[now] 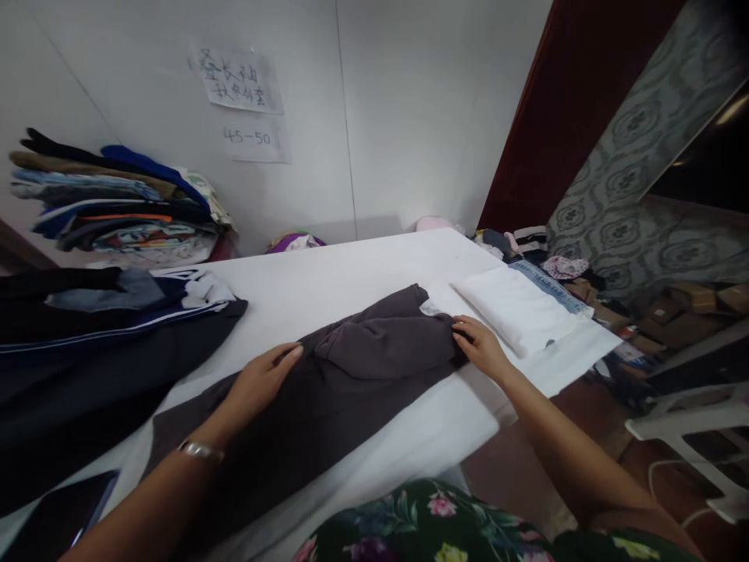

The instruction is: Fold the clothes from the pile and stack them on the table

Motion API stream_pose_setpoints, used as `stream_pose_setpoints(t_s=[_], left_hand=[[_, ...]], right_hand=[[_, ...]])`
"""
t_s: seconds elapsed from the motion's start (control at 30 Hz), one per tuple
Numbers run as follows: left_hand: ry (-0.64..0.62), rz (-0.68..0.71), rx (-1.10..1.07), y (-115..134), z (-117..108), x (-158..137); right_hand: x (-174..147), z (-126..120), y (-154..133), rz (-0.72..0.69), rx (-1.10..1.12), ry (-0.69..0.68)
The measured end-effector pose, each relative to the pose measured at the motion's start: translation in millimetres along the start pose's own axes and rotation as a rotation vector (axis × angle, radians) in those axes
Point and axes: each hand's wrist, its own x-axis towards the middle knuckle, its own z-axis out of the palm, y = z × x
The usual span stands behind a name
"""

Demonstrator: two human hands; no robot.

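Observation:
A dark grey-brown garment lies stretched across the white table, its far right end folded over into a bunched layer. Its exact kind is hard to make out; a small pale patch shows at the far edge. My left hand, with a metal band at the wrist, rests on the cloth left of the fold, fingers stretched and thumb slightly apart. At the right end of the fold, my right hand grips the garment's edge between thumb and fingers.
Dark clothes heap along the table's left side, with a tall stack of folded clothes behind. A folded white garment lies at the right. A phone-like dark device sits at the lower left. A white stool stands right.

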Motion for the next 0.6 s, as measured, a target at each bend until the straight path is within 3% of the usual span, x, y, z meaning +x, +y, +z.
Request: stream_pose_setpoints(t_s=[0.23,0.37,0.5,0.6], left_hand=[[-0.078,-0.006,-0.195,31.6,19.2,16.7],[-0.176,-0.145,-0.369,42.9,28.8,13.8],[-0.067,-0.117,-0.52,57.7,28.4,7.7],[-0.012,-0.032,-0.568,65.1,21.8,4.2]], right_hand=[[-10.6,4.0,-11.9,-0.144,-0.045,0.012],[-1.0,18.1,-43.0,-0.273,0.012,-0.08],[3.4,44.2,-77.3,-0.391,0.052,-0.291],[3.3,56.7,-91.2,-0.42,0.093,-0.316]])
